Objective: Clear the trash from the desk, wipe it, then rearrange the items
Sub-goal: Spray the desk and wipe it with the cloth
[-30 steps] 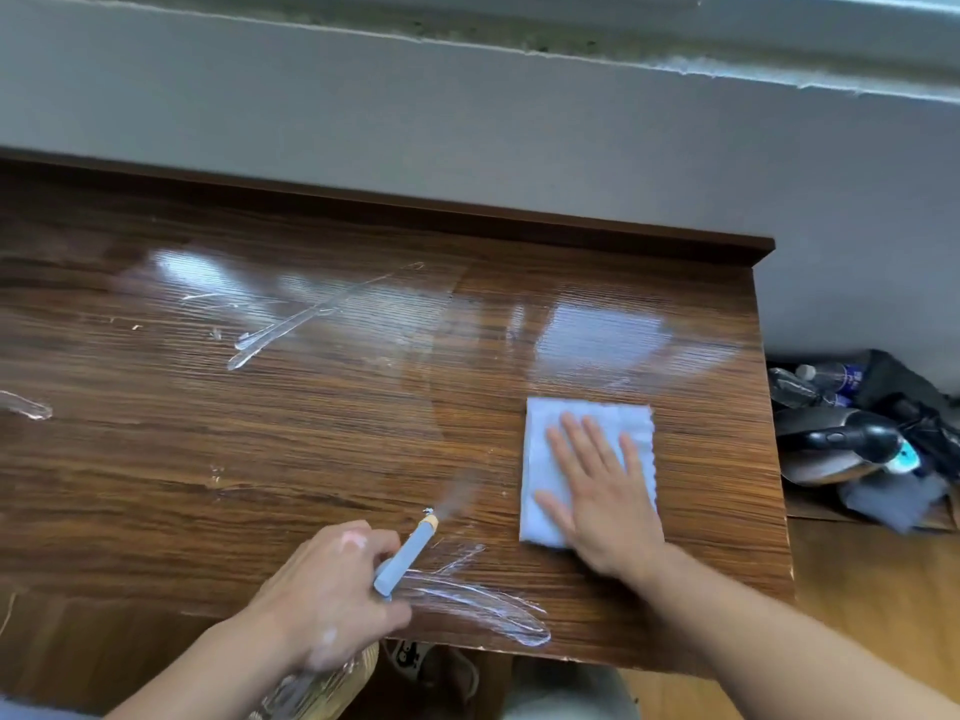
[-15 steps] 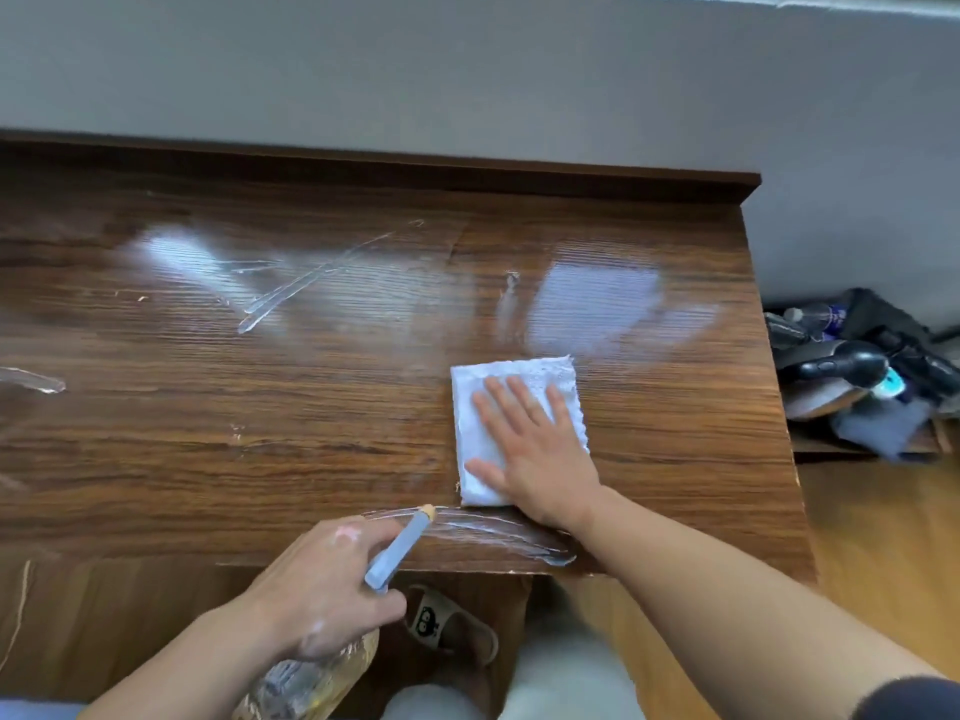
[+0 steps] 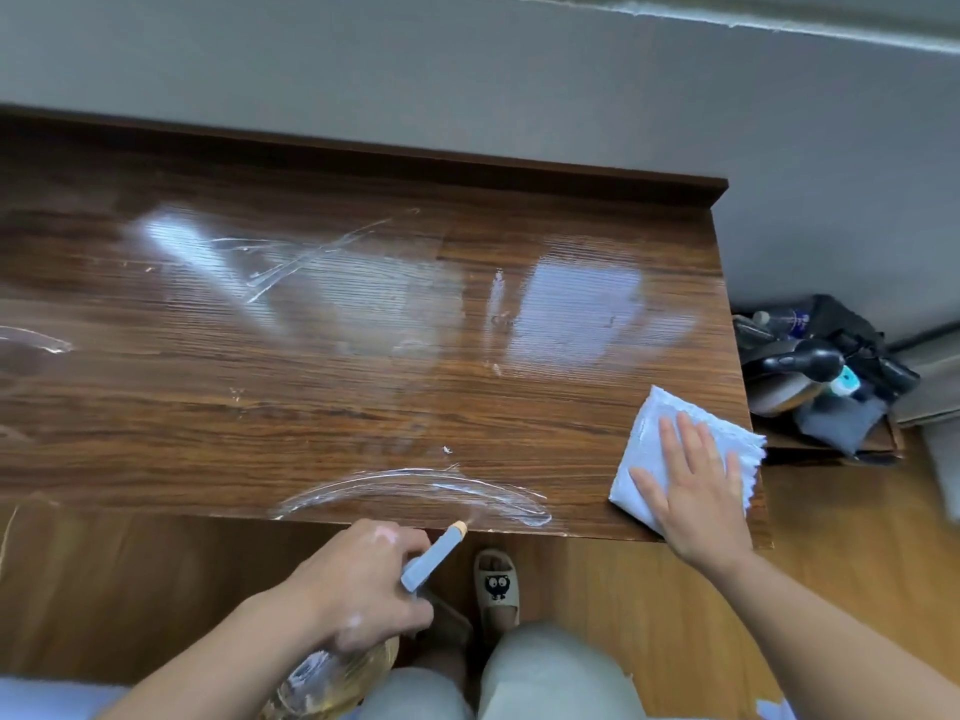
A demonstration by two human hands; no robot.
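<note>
The brown wooden desk (image 3: 322, 387) fills the view, wet with shiny streaks and an arc of liquid (image 3: 415, 485) near its front edge. A folded white cloth (image 3: 649, 449) lies at the desk's front right corner. My right hand (image 3: 691, 485) presses flat on the cloth with straight, spread fingers. My left hand (image 3: 358, 584) grips a spray bottle (image 3: 431, 556) below the desk's front edge, its blue nozzle pointing up at the wet arc. The bottle's clear body (image 3: 332, 678) shows under my wrist.
A grey wall (image 3: 467, 85) runs behind the desk's raised back lip. Right of the desk sits a low box (image 3: 821, 376) piled with dark items and bottles. A slippered foot (image 3: 496, 584) and my knees are on the wooden floor below.
My right hand has slid the cloth from the desk's middle front out to the front right corner. The left hand with the spray bottle has stayed near the front edge.
</note>
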